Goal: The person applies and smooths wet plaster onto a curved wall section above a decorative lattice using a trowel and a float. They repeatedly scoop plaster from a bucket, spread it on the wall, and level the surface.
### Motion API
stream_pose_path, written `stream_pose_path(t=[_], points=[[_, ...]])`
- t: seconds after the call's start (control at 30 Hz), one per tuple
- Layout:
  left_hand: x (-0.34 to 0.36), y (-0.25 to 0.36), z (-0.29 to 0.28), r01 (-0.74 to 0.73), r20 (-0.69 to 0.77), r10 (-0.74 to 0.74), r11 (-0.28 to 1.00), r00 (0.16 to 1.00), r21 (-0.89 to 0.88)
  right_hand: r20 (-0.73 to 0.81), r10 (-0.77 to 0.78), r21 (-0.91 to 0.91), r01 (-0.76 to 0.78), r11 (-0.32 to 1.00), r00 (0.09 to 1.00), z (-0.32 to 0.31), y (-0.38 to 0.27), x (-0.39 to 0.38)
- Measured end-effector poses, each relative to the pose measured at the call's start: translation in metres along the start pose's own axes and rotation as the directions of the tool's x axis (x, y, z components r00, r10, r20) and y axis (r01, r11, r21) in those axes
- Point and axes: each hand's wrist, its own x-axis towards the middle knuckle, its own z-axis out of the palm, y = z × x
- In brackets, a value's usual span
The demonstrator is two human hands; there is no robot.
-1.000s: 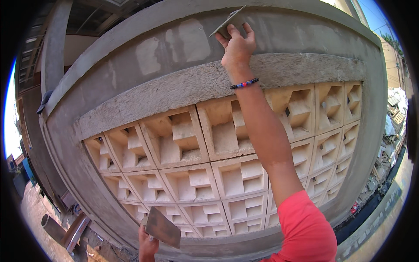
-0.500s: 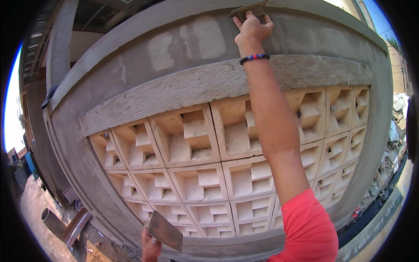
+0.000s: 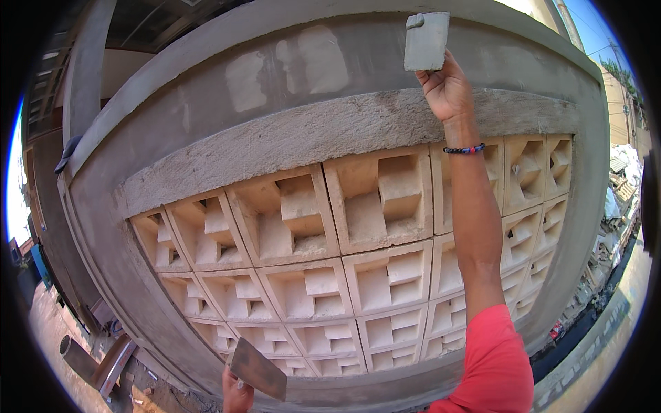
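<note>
My right hand (image 3: 447,94) is raised against the upper grey plastered band (image 3: 372,58), gripping a small rectangular trowel (image 3: 427,48). The trowel's pale face shows toward me, a lump of grey material near its top left corner. Beneath the band run a rough concrete lintel (image 3: 275,144) and a grid of cream patterned breeze blocks (image 3: 379,199). Low at the left, my left hand (image 3: 235,390) is closed on a larger flat brown-grey metal plate (image 3: 260,368), tilted in front of the lowest blocks.
A dark cap (image 3: 67,153) rests at the wall's left edge. At lower left are a pipe (image 3: 79,358) and metal offcuts (image 3: 113,365). Rubble and sacks (image 3: 620,182) line a narrow dark gutter (image 3: 561,351) on the right, with poles and wires beyond.
My right hand has moved rightward along the upper band and now sits a little lower, the trowel turned to show its whole face. My left hand and plate have barely moved.
</note>
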Motion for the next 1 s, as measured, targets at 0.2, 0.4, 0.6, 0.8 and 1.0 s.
stream_pose_path(t=[0.2,0.4,0.6,0.8,1.0], points=[[0.018,-0.014,0.016,0.064,-0.004,-0.065,0.991,0.998,-0.117,0.017,0.047,-0.398,-0.037,0.916,0.999,-0.031,-0.083,0.029],[0.022,-0.032,0.032,0.097,-0.01,-0.1,0.984,0.995,-0.148,-0.018,-0.055,-0.69,0.027,0.723,0.998,-0.037,-0.111,0.063],[0.02,-0.04,0.034,0.119,0.021,-0.118,0.975,0.993,-0.19,-0.087,-0.024,-0.657,-0.039,0.753,0.996,-0.033,-0.106,0.073],[0.021,-0.036,0.036,0.114,0.017,-0.113,0.964,0.993,-0.241,-0.127,0.029,-0.323,-0.069,0.944,0.992,-0.009,-0.043,0.033],[0.02,-0.012,0.051,0.127,-0.017,-0.139,0.945,0.99,-0.3,0.034,0.13,0.012,-0.13,0.991,0.991,0.016,0.011,0.009]])
